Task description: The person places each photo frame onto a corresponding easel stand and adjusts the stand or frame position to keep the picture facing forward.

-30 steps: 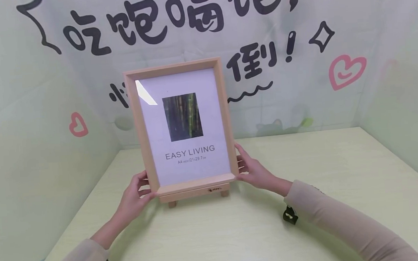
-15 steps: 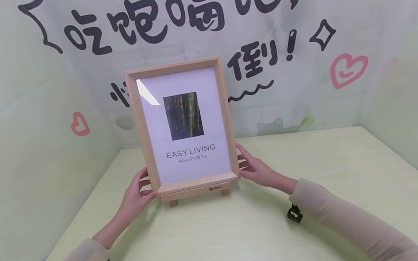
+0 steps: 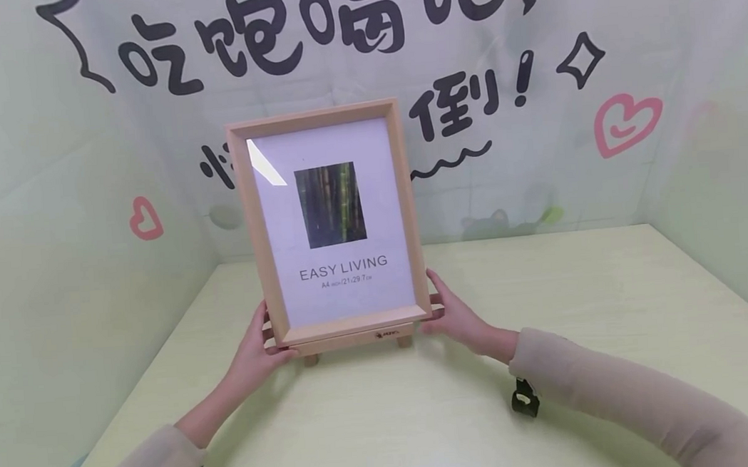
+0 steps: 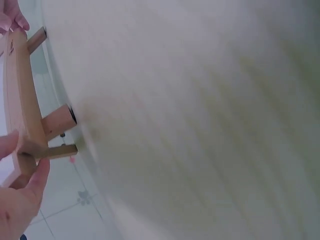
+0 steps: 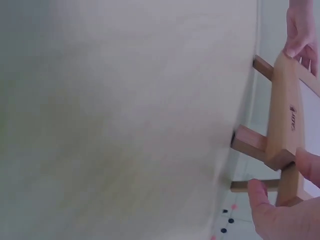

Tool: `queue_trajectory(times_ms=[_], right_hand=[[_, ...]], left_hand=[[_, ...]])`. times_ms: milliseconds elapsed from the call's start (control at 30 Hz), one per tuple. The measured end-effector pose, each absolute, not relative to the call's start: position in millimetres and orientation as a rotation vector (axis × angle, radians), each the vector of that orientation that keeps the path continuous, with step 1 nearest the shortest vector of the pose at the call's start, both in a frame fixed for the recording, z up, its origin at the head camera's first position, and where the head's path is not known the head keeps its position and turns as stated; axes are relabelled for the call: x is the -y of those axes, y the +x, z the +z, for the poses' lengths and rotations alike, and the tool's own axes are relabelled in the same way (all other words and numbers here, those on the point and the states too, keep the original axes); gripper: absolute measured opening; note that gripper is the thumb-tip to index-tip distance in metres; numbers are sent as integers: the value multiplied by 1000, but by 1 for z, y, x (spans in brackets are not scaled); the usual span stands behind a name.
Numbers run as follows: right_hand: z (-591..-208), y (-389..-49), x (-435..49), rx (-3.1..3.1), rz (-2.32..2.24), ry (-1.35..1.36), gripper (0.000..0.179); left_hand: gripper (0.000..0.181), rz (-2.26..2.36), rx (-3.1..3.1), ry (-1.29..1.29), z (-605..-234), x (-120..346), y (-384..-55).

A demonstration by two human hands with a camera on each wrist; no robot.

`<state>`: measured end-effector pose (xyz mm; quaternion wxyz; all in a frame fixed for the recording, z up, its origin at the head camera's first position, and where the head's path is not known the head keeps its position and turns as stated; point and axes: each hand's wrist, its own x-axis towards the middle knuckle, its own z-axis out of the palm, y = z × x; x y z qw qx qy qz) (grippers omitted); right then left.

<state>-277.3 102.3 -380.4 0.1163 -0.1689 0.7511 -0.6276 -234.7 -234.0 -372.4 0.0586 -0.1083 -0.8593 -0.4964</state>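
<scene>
Our hands (image 3: 253,356) had slid lower, pinching the frame (image 3: 331,206) by its bottom corners. It hid some backdrop lettering (image 3: 456,107).

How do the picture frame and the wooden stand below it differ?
The picture frame surrounds a printed white sheet; the wooden stand shows a bar with a small dark logo. The frame is a four-sided rectangle, while the stand has legs reaching down toward the table. Both look made of pale wood.
</scene>
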Motion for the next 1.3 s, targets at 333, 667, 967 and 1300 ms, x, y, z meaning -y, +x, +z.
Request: queue_trajectory(times_ms=[333,667,967,1300], right_hand=[[-390,-274,-88,-2175,-1944,-497,101],[-393,-274,-84,-2286,-1909,-541,93],[-391,-271,-81,-2283,-1920,-569,93],[-392,-274,-81,-2284,-1907,-527,89]], left_hand=[[95,-1544,2610,-197,-370,224,-233],[90,-1527,2611,-190,-371,226,-233],[91,-1485,2619,-178,-374,228,-233],[88,-1463,2669,-175,-371,228,-231]])
